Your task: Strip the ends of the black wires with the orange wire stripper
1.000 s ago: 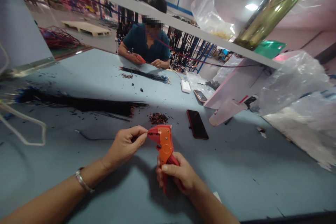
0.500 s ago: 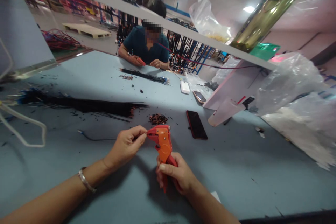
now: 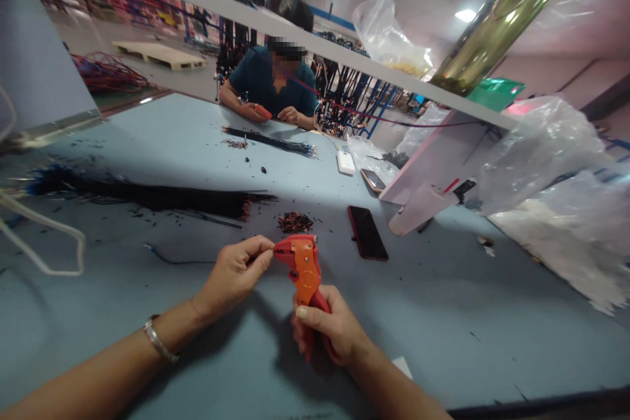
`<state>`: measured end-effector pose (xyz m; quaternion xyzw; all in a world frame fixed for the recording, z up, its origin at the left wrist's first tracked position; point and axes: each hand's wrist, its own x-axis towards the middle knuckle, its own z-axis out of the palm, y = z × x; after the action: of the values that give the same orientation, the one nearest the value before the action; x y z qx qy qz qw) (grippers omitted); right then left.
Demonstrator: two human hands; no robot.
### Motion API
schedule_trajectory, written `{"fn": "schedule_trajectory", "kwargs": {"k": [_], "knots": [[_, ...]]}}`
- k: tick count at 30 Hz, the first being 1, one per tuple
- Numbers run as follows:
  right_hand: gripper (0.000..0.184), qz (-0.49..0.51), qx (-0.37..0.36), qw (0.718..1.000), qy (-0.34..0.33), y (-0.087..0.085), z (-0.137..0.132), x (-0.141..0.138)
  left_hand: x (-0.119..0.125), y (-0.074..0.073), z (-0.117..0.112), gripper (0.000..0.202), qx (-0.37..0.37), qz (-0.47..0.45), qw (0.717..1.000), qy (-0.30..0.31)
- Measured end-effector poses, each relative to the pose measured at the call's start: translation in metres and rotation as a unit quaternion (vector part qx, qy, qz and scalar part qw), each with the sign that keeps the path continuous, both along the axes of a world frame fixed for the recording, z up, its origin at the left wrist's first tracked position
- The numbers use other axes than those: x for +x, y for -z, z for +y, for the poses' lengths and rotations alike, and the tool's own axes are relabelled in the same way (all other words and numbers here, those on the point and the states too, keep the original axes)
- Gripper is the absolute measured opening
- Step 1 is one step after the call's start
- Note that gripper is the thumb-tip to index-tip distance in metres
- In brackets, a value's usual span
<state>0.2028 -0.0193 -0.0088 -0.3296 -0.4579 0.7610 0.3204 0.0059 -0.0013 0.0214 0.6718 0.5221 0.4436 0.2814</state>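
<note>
Thumb and fingers of my left hand pinch a thin black wire, whose blue-tipped far end trails off to the left over the table. The wire's near end meets the jaws of an orange and red wire stripper. My right hand is wrapped round the stripper's handles and holds it upright. Whether the wire's tip sits inside the jaws is too small to tell. Beyond the stripper lies a small heap of black and copper-coloured offcuts. A thick bundle of black wires stretches across the table behind my left hand.
A dark phone lies right of the offcuts. Past it are a white roll and plastic bags. At the far side a co-worker holds a red tool near another wire bundle. A white bent rod stands at left.
Both hands, the wire and the stripper keep almost the same pose. The whole view has shifted very slightly, and the co-worker's hands have moved a little.
</note>
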Motion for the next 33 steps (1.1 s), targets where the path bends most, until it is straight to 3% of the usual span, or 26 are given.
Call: {"fn": "schedule_trajectory", "kwargs": {"k": [4, 22, 28, 33], "knots": [[0.041, 0.001, -0.017, 0.999, 0.028, 0.001, 0.001, -0.002, 0.001, 0.0, 0.0, 0.025, -0.001, 0.003, 1.0, -0.008], [0.036, 0.016, -0.023, 1.0, 0.013, -0.007, 0.005, 0.006, 0.0, 0.0, 0.002, 0.025, 0.001, 0.028, 1.0, -0.015], [0.028, 0.054, -0.044, 0.994, 0.088, -0.014, 0.01, 0.021, -0.007, 0.002, 0.007, 0.024, -0.014, 0.03, 0.999, -0.041], [0.031, 0.088, -0.053, 0.994, 0.041, -0.017, 0.011, 0.021, -0.004, 0.003, 0.004, 0.028, -0.037, 0.035, 0.999, -0.015]]}}
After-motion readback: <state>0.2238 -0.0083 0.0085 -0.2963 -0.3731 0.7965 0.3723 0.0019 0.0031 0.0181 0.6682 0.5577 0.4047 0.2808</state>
